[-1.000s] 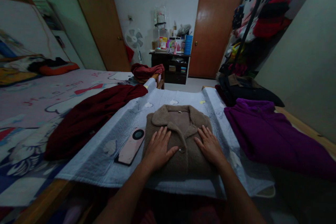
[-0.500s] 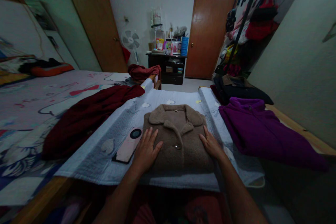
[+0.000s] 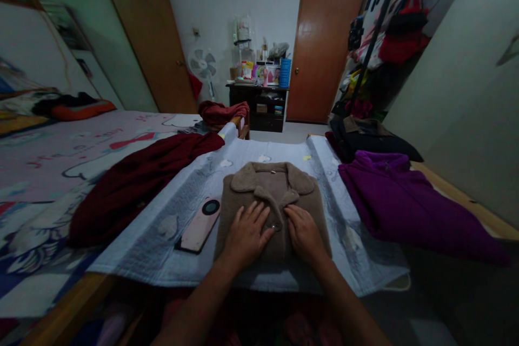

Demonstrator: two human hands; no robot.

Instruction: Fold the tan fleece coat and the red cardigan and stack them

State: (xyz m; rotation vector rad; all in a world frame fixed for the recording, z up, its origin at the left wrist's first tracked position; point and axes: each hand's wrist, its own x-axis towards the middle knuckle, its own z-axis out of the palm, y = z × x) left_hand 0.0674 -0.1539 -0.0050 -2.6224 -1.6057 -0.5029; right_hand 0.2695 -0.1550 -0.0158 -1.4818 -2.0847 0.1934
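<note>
A brown coat (image 3: 270,248), folded into a rough rectangle with its collar at the far end, lies on a pale blue quilted cloth (image 3: 178,265). My left hand (image 3: 248,232) rests flat on the coat's front, left of its button, with fingers spread. On the other side of the button, my right hand (image 3: 305,231) lies on the coat, palm down and fingers extended. Neither hand grips the fabric. Just left of the coat is a pink phone (image 3: 199,230) with a dark round camera area.
A dark red garment (image 3: 141,189) lies along the left, partly on the patterned bed (image 3: 101,135). To the right are a folded purple jacket (image 3: 405,200) and, behind it, a dark garment (image 3: 377,138). A black cabinet (image 3: 259,121) stands by the far wall.
Both hands have moved inward from the coat's side edges to its middle, around the button. The coat stays in the same place, folded.
</note>
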